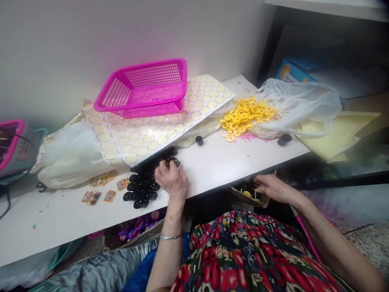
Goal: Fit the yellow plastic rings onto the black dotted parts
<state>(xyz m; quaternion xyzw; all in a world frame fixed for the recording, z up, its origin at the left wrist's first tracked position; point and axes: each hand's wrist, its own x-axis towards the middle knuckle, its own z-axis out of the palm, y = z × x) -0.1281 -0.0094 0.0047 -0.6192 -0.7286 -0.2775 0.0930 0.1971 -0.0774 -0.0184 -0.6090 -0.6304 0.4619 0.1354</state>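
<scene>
My left hand point(172, 179) is at the right edge of a heap of small black round-ended pieces point(142, 182) on the white table. Its fingers are curled down against the pieces, and whatever is under the fingertips is hidden. Just below the table's front edge, my right hand point(270, 187) hangs over a cardboard box point(263, 201) with some yellow pieces point(247, 194) inside. The fingers of that hand are loosely stretched and a little apart, with nothing visible between them. Small shiny printed packets point(90, 197) lie left of the black heap.
A pink basket point(139, 97) stands on sheets of round stickers point(146, 138) at the back. Yellow ring-ended pieces point(247, 115) are heaped beside a clear plastic bag point(306, 101). Two black cylinders point(199, 140) stand apart on the table point(219, 162). Purple items point(139, 228) sit in a box below.
</scene>
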